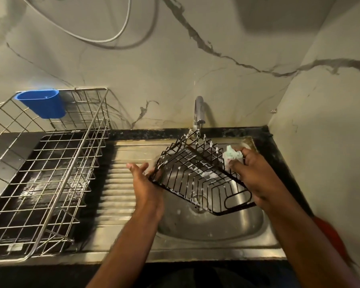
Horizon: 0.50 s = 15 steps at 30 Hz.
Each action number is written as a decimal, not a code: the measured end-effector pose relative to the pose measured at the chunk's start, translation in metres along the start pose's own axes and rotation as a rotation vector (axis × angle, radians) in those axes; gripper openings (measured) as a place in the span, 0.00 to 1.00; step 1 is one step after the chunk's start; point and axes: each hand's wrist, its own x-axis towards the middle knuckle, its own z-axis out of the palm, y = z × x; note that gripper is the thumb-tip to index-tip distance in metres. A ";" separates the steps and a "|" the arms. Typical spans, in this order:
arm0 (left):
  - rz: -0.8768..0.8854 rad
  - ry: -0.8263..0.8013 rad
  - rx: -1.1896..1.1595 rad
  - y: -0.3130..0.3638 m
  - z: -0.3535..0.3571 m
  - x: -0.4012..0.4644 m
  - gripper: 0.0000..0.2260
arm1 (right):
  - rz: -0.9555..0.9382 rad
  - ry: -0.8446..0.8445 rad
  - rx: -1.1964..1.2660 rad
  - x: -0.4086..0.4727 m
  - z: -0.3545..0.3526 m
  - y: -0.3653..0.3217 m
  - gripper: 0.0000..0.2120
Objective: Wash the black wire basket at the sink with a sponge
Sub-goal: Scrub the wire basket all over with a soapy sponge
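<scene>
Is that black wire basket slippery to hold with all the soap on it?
Probably slippery: white suds cling to the black wire basket. It looks stiff, keeping its shape while tilted over the sink. Likely light, since the left hand props it with straight fingers.

basket (197, 175) over sink (216, 227) | faucet (199, 113) behind | rack (46, 163) left

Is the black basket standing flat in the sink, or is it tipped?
Tipped. The black basket hangs slanted over the sink, far corner raised toward the tap, between both hands.
</scene>
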 end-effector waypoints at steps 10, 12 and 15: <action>-0.049 -0.355 0.257 -0.022 0.018 -0.037 0.33 | -0.187 0.070 -0.335 -0.004 0.011 0.004 0.13; -0.054 -0.480 0.272 -0.022 0.023 -0.040 0.29 | -0.234 0.047 -0.459 -0.007 0.011 0.001 0.12; -0.099 -0.509 0.241 -0.020 0.026 -0.041 0.20 | -0.256 0.030 -0.553 -0.011 0.011 -0.001 0.12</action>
